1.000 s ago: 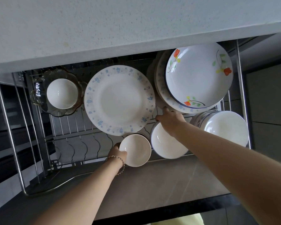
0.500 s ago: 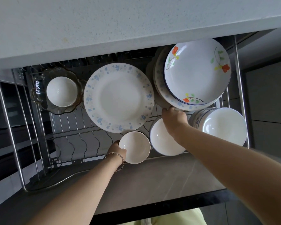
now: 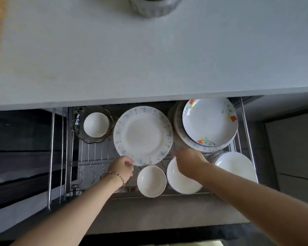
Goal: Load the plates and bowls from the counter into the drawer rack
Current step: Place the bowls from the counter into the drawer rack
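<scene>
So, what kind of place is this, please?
Most likely a home kitchen. A pale counter sits above a pulled-out wire rack drawer stocked with household dishes, such as a blue-speckled plate and a small white bowl. Both bare hands reach into it.

Pretty dim, soft daylight on the bench [image 3: 149,59]; drawer rack [image 3: 89,153] sits in shadow, everything slightly motion-blurred, edges bowed by wide-angle.

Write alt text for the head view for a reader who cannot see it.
Two bare hands reach into an open drawer rack of dishes: the left hand touches a blue-flecked plate, the right hand hovers over a white bowl. A grey counter spans the top.
</scene>
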Motion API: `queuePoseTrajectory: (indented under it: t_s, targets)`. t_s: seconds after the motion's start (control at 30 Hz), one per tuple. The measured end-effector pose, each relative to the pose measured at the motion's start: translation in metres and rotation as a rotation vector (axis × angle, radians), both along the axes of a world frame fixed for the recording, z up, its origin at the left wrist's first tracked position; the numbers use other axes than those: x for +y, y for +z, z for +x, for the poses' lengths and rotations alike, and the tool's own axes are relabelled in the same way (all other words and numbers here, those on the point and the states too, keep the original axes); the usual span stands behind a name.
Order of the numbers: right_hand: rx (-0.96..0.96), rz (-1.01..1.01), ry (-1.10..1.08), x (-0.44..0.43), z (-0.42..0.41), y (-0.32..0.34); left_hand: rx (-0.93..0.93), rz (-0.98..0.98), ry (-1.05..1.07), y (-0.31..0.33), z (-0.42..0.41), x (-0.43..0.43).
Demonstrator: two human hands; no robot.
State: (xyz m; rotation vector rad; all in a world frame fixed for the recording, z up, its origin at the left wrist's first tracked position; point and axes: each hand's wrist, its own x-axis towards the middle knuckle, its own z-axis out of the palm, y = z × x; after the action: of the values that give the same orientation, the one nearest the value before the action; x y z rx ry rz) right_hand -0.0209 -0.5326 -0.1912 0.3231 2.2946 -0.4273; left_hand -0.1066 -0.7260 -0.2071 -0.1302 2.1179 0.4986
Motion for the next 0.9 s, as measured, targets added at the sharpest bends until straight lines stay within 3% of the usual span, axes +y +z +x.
queuePoseTrajectory:
  t_s: [0.1,0.23,0.37,0.57,0.67,0.9]
  targets:
    - [0.022,-0.126,-0.114,0.008,-0.039,0.052,0.103,0.153,0.126,0.059,-0.04,0.008]
    - [0.223,-0.308,-0.309,0.018,-0.113,0.124,0.247,0.285,0.274,0.127,-0.102,0.02]
    - [0.344,-0.634,-0.857,0.037,-0.192,0.182,0.356,0.373,0.294,0.173,-0.161,0.032]
    - [0.4,-0.793,-1.541,0.078,-0.275,0.185,0.37,0.393,0.258,0.177,-0.218,0.037]
    - [0.425,-0.778,-1.629,0.086,-0.29,0.159,0.341,0.395,0.245,0.166,-0.225,0.031]
    - [0.563,-0.845,-1.612,0.077,-0.275,0.139,0.266,0.416,0.224,0.149,-0.209,0.013]
